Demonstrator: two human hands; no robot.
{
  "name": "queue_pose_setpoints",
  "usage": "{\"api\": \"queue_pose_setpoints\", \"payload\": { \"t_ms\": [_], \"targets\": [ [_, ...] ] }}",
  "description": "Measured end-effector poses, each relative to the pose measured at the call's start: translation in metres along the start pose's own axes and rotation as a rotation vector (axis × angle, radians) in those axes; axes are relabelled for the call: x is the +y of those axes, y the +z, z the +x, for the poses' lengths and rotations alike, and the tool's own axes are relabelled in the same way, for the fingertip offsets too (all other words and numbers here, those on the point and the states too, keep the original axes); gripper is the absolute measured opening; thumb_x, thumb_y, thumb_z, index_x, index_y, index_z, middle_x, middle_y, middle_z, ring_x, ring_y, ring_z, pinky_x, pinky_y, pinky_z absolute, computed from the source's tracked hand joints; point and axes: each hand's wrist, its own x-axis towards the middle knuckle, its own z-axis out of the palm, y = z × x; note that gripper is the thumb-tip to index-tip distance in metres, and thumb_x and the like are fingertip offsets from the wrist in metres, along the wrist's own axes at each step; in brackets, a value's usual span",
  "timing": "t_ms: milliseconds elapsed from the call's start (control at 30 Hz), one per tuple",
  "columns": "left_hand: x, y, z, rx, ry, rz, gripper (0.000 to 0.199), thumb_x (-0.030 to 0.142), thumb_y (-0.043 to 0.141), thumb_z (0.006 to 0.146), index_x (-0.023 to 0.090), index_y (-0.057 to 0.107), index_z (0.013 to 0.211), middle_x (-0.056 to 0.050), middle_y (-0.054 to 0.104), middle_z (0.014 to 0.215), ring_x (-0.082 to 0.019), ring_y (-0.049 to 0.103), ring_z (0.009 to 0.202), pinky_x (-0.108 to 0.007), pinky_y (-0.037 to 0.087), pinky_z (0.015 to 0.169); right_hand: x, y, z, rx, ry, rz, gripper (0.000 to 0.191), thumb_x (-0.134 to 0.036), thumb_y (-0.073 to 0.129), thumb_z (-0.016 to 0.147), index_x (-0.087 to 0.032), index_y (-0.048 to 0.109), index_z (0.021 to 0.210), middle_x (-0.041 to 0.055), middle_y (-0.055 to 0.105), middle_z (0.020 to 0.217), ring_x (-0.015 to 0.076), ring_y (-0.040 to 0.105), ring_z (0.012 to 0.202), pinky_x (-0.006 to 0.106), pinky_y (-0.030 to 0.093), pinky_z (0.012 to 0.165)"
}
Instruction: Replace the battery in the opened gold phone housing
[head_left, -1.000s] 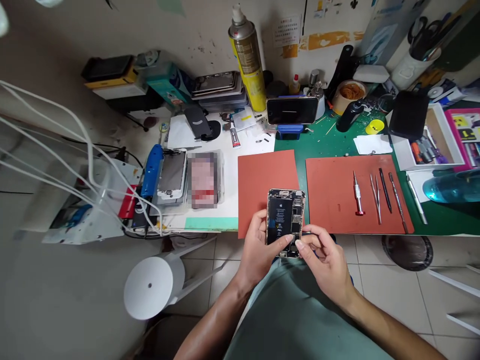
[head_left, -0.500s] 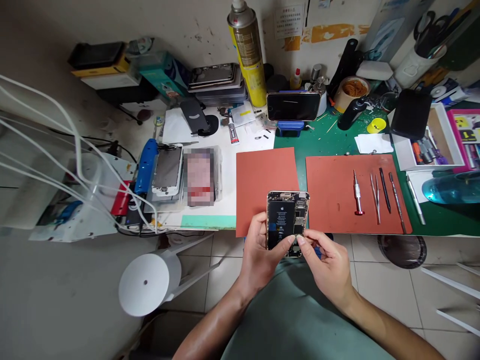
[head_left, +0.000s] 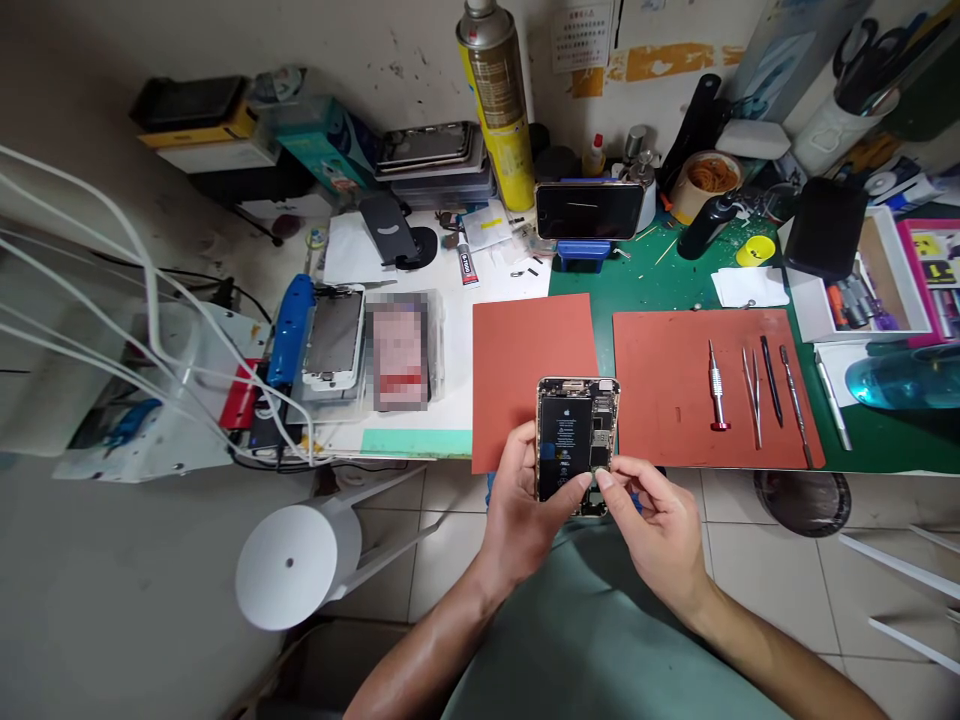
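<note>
An opened smartphone (head_left: 566, 435), its black battery and circuit board bare, is held tilted at the bench's front edge. My left hand (head_left: 519, 510) grips it: the fingers wrap the left side and the thumb lies across the lower front. On the lower right, my right hand (head_left: 660, 525) is closed at the phone's edge, its thumb tip pressed to the board close beside the left thumb. Its other fingers are curled, and whatever small part lies under the thumbs is hidden. Behind the phone lies a reddish-brown mat (head_left: 517, 350).
On a second mat (head_left: 652, 390) at right lie a screwdriver (head_left: 717, 385), tweezers (head_left: 752, 395), a black pry tool (head_left: 771, 380) and a metal pick (head_left: 793, 400). A phone on a blue stand (head_left: 589, 212) and a spray can (head_left: 499, 110) stand behind. A white stool (head_left: 289, 575) is below left.
Hardly anything differs. The phone's top edge has risen very slightly in view, and both thumbs stay at the same place on its lower right.
</note>
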Motion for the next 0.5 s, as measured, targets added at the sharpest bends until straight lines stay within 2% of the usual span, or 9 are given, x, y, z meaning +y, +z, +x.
{"api": "queue_pose_setpoints", "payload": {
  "t_ms": [233,500],
  "targets": [
    [0.0011,0.0037,0.0023,0.031,-0.117,-0.074,0.059,0.030,0.093,0.074,0.021,0.059,0.122,-0.006,0.081,0.101,-0.020,0.077,0.087,-0.031,0.061,0.080,0.0015,-0.0009,0.0019,-0.040,0.108,0.030,0.025,-0.045,0.067,0.104,-0.021,0.072,0.106,-0.0001,0.062,0.079,0.0133,0.054,0.069,0.026,0.049,0.066],
    [-0.0010,0.0030,0.0034,0.043,-0.093,-0.062,0.056,0.030,0.091,0.076,0.020,0.062,0.123,-0.007,0.082,0.104,-0.022,0.079,0.092,-0.033,0.061,0.086,-0.0012,-0.0017,0.0041,-0.034,0.102,0.018,0.022,-0.044,0.069,0.103,-0.022,0.072,0.103,-0.0025,0.061,0.075,0.0120,0.053,0.065,0.024,0.048,0.064]
  ]
}}
